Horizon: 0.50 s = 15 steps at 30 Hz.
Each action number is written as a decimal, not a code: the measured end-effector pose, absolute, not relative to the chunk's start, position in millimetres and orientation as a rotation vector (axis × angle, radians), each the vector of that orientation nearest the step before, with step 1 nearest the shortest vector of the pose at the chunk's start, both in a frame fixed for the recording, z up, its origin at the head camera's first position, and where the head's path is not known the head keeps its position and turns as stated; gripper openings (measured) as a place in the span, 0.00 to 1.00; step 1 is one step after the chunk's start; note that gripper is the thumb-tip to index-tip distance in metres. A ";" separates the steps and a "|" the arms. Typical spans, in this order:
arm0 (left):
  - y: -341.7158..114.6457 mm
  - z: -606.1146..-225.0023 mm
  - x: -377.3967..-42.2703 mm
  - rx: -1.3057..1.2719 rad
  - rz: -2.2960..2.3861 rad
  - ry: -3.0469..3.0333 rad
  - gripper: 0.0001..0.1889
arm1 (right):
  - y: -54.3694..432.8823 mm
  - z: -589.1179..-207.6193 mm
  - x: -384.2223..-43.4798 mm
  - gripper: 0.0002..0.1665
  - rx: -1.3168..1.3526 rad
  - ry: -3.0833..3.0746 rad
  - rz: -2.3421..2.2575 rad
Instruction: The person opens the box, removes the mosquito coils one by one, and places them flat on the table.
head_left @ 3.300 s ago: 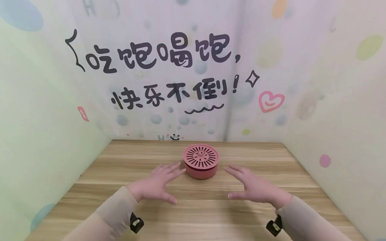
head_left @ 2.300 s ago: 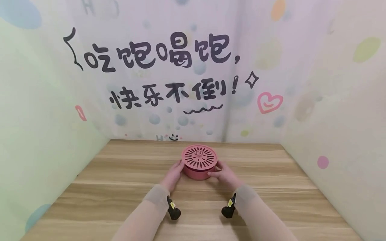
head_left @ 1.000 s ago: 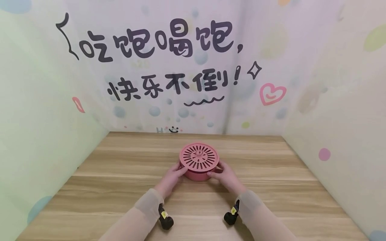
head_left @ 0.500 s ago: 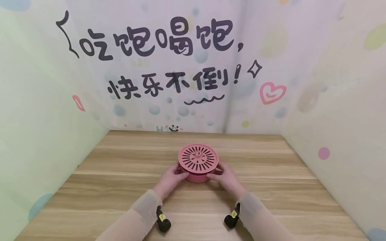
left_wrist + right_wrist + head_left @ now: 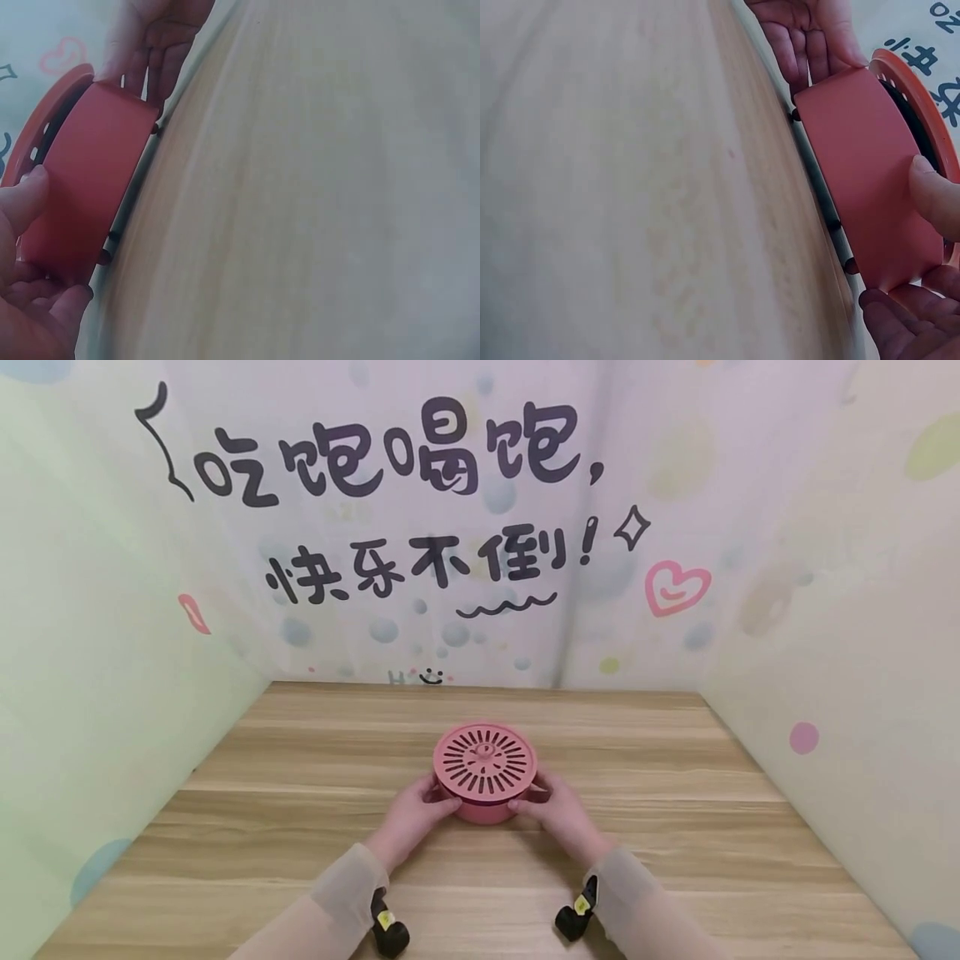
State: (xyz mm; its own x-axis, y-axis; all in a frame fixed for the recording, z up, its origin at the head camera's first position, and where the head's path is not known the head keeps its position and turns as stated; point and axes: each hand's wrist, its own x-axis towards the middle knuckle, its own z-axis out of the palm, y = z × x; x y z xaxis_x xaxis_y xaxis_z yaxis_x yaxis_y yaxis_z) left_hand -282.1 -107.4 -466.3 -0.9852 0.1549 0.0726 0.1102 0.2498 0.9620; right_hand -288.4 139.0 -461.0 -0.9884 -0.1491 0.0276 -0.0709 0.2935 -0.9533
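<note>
A round pink box [image 5: 483, 812] with a slotted, knobbed lid [image 5: 486, 762] is between both hands, near the middle of the table. From the left side my left hand [image 5: 411, 817] grips it, thumb at the front of the wall. My right hand [image 5: 561, 814] holds the opposite side in the same way. In the left wrist view the pink wall [image 5: 94, 172] shows small dark feet below, with fingertips near its bottom edge. The right wrist view shows the thumb on the box wall [image 5: 866, 172]. Whether the feet touch the table I cannot tell. The box's inside is hidden.
The wood-grain table [image 5: 300, 760] runs back to a printed wall [image 5: 360, 643] with black lettering. Pale walls flank the table on the left and right. A black wrist camera [image 5: 388, 931] hangs under the left sleeve, and another wrist camera [image 5: 573, 920] under the right.
Both hands, first spread apart beside the box, have closed in and gripped it. The box has since shifted slightly toward me and to the left. The head view has tilted down somewhat.
</note>
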 end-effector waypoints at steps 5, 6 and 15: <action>-109.4 -465.8 -276.0 0.247 1.895 2.453 0.35 | 135.6 -455.1 -279.8 0.44 -0.224 2.456 -1.821; -109.6 -466.2 -275.1 0.241 1.900 2.447 0.35 | 135.3 -454.9 -278.8 0.44 -0.222 2.451 -1.827; -112.1 -466.6 -262.3 0.224 1.850 2.487 0.35 | 135.4 -460.0 -270.4 0.45 -0.248 2.434 -1.842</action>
